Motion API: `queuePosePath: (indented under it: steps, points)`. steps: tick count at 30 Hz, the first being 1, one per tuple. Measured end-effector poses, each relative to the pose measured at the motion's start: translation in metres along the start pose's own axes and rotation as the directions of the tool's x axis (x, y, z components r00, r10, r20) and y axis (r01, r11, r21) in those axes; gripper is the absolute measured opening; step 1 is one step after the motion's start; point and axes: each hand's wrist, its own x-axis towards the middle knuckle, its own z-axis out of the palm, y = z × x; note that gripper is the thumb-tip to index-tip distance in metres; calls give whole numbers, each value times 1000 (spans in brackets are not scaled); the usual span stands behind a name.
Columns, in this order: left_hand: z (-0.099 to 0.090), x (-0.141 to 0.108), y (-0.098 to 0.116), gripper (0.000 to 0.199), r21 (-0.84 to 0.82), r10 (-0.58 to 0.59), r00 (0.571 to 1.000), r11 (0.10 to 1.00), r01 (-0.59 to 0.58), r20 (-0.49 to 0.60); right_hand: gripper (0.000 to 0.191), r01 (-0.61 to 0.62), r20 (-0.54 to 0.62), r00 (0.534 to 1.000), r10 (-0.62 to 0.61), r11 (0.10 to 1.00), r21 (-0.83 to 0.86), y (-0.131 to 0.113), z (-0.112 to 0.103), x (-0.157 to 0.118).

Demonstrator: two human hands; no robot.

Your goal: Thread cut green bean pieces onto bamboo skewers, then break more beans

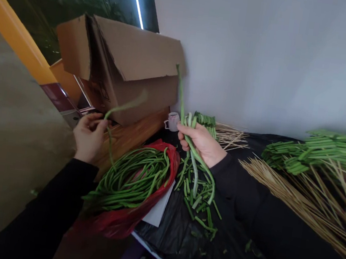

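Cardboard box (138, 55), one, sits at 11 o'clock. Pale sticks (294, 196), many, lie at 3 to 4 o'clock, below stacked green lengths (333, 148). Red bag (171, 167), at 7, holds coiled long beans (121, 186). Left hand (90, 133), at 9, pinches one strand (121, 108). Right hand (200, 139), near centre, grips several strands (196, 177). Cut pieces (204, 193) lie at 5.

We have a bench (160, 257) spread with a black plastic sheet (173, 223). On the sheet we see short green pieces (205, 194) scattered mid-bench, thin wooden sticks (282, 195) lying along the right, and a large green stack (332, 150) among them. Toward the wall we find a smaller green stack (206, 120) and a pale mug (173, 122); at the left edge, a red bag (129, 221) overlaps a white card (159, 206).
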Motion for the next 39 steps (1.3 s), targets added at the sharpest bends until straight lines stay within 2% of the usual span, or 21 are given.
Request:
queuePosePath:
  steps: [3,5,7,9,14,17,18,20,21,23,24,25,26,28,30,32,33,34,35,37,39]
  points:
    - [12,1,53,21,-222,43,999,974,-35,33,17,-9,17,1000,8,1000,19,4,3,0]
    - [26,-13,87,21,-270,63,978,963,-8,197,17,12,35,999,-15,997,71,7,8,0]
    - [44,-32,112,21,-225,92,919,974,-3,384,18,37,75,996,-48,990,136,10,16,-2]
    - [60,-48,124,19,-232,140,889,972,-39,435,20,35,127,990,-58,984,175,14,25,-4]
    - [76,-59,113,30,-258,234,851,959,-121,471,16,-27,154,988,10,993,113,19,24,-8]
    - [62,-68,93,35,-47,199,830,978,-204,521,15,-31,119,993,22,996,80,8,6,-6]
    - [56,-75,85,36,79,166,797,963,-258,581,14,-29,109,994,20,997,76,2,-1,-5]
    - [45,-93,68,42,287,33,624,868,-405,781,10,-16,93,996,10,997,72,-8,-12,-4]
    - [41,-101,60,43,357,-39,569,813,-461,821,9,-11,87,996,5,998,68,-11,-15,-3]
    - [36,-112,46,40,404,-148,479,771,-493,865,9,-10,77,997,6,999,52,-13,-18,-4]
    - [33,-113,42,39,393,-156,465,790,-471,872,9,-17,74,997,14,999,40,-12,-19,-4]
    - [31,-109,39,40,368,-150,467,829,-420,871,10,-30,72,997,28,999,26,-9,-18,-5]
    - [28,-103,39,41,345,-139,505,874,-342,852,11,-49,71,996,48,999,10,-5,-18,-5]
    - [20,-83,45,40,296,-121,636,939,-177,762,13,-97,64,993,98,995,-21,2,-17,-6]
    - [13,-64,56,38,250,-86,772,964,-96,629,17,-137,54,989,139,990,-42,8,-17,-5]
    - [12,-53,66,36,211,-5,889,972,-103,458,20,-158,51,986,161,986,-56,12,-16,-5]
    - [14,-52,70,35,204,40,915,970,-132,401,21,-166,58,984,170,984,-63,14,-15,-5]
    - [18,-53,74,34,206,79,914,963,-173,398,21,-172,67,982,177,983,-71,15,-13,-5]
    - [23,-56,77,34,211,100,885,953,-217,455,21,-177,78,980,183,981,-78,17,-11,-6]
    - [35,-66,83,36,189,103,764,940,-285,637,21,-177,98,978,185,980,-87,21,-4,-7]
    - [47,-76,91,35,142,142,710,935,-326,690,22,-158,111,980,167,984,-84,27,4,-8]
